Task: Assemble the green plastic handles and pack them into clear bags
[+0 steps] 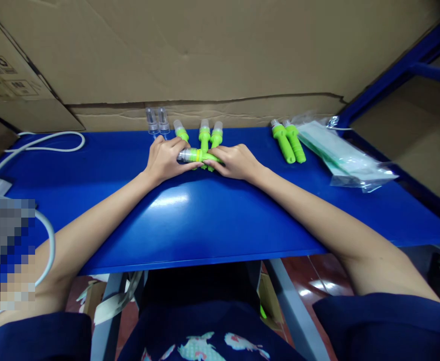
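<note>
A lime-green torch-like piece with a clear end [193,155] lies sideways between my hands, a yellow ring near its middle. My left hand [166,158] is closed around its clear end. My right hand [235,161] grips its green end, fingers and thumb pinched. Just behind my hands are more such green pieces with clear tops: one [181,130] behind my left hand, and a pair [204,131] farther right, their lower parts partly covered. Two clear plastic caps [157,120] stand upright side by side behind my left hand.
Two more green pieces [288,143] lie at the right beside a clear plastic bag [348,153] with pale and green contents. A white cable [50,143] loops across the blue table [205,225] at the left. Cardboard [212,55] walls the back; a blue frame [396,70] stands right.
</note>
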Demonstrator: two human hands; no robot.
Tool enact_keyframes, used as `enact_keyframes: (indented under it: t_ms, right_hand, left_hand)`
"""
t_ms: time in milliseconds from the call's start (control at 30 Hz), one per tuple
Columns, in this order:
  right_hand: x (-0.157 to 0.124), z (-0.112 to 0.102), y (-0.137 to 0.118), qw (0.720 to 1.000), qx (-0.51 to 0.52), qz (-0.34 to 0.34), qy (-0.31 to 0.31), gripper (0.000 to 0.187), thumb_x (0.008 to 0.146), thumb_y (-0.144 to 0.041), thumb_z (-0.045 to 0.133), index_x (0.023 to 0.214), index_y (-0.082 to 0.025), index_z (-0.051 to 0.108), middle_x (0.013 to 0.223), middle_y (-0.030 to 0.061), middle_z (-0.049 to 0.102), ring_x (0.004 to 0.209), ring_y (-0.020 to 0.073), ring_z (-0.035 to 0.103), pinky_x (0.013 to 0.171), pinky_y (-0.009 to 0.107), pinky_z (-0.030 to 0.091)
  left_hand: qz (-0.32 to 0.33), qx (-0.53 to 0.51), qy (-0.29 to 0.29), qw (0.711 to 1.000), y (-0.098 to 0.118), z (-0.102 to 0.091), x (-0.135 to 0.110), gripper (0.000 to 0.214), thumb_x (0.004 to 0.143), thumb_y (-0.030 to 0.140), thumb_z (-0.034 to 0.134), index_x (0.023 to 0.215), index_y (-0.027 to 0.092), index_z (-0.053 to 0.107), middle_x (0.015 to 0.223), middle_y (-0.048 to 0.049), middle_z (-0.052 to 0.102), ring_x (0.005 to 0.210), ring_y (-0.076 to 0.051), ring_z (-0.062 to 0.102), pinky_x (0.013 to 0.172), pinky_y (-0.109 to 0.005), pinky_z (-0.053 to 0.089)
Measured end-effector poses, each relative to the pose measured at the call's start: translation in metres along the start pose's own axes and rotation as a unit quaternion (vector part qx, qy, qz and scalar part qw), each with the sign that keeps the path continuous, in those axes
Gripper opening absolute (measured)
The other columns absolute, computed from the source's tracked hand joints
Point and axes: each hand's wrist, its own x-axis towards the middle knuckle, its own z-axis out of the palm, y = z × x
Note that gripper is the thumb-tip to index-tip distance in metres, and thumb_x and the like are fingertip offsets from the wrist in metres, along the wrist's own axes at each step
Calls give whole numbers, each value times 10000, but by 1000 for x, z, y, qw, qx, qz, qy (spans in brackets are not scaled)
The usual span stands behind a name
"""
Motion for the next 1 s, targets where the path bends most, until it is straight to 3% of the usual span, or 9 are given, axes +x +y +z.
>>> enact_keyframes:
  t_ms: [367, 1000]
  right_hand:
    - [2, -5, -5, 999, -9, 28, -44, 459, 1069, -386, 355, 1161, -110, 709, 1047, 156, 798, 874, 283, 753, 585, 333, 200]
    - [2, -5, -1, 999, -2, 24, 30, 518, 1063, -522, 411, 1204, -119, 705, 1081, 134, 800, 918, 262, 754, 624, 321, 311]
  left_hand:
    - [14, 7, -10, 1000, -1, 0, -1, 657, 819, 776, 679, 1094, 180, 717, 1026, -118, 776, 928, -299, 729, 834, -406, 420]
    - [-26, 3, 21, 999, 3, 3, -1, 599, 827, 770, 659, 940, 185, 722, 944, -92, 792, 839, -264, 730, 784, -381, 434]
